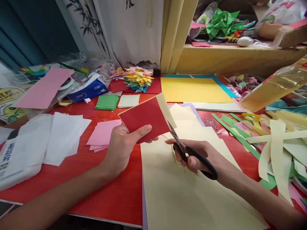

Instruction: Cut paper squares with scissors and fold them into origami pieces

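Note:
My left hand (124, 145) pinches a red paper piece (146, 119) laid over a pale yellow sheet (165, 105), thumb on top and fingers beneath. Pale yellow shows past the red along its right side. In my right hand (201, 153) are black-handled scissors (178, 140), their blades pointing up and left at the lower right edge of the papers. Both hands are raised above large cream sheets (182, 191) on the red table (112, 195). Whether the blade tips touch the paper is hard to tell.
Pink squares (103, 134), green squares (107, 102) and white sheets (64, 137) lie left. Paper strips (275, 153) heap up at right, below a tilted bottle (273, 86). Behind are a folded-paper cluster (139, 80) and yellow sheets (194, 91).

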Demonstrator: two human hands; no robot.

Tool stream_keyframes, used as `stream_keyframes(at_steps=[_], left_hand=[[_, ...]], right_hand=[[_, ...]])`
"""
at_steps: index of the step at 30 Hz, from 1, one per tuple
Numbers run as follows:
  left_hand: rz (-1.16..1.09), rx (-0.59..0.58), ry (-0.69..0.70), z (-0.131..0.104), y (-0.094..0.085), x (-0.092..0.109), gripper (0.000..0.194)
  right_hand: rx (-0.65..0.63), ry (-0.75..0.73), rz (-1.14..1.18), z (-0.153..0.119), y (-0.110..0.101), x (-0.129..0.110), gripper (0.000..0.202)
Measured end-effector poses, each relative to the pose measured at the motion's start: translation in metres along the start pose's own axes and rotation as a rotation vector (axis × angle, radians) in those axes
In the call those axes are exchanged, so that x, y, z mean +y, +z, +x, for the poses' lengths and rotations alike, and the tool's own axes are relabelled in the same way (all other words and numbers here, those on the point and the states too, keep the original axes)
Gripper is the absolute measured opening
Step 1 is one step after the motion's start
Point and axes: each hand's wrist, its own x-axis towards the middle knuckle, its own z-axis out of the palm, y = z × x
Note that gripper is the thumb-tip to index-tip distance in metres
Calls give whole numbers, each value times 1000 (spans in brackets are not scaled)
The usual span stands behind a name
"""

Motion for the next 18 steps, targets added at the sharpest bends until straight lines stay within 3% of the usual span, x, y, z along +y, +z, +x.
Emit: stream_keyframes(at_steps=[11, 18], left_hand=[[14, -25, -16, -2, 0, -1, 24], [52, -22, -21, -2, 0, 0, 13]], right_hand=[[-6, -28, 48, -2, 4, 5, 53], [-4, -79, 81, 2, 7, 8, 51]])
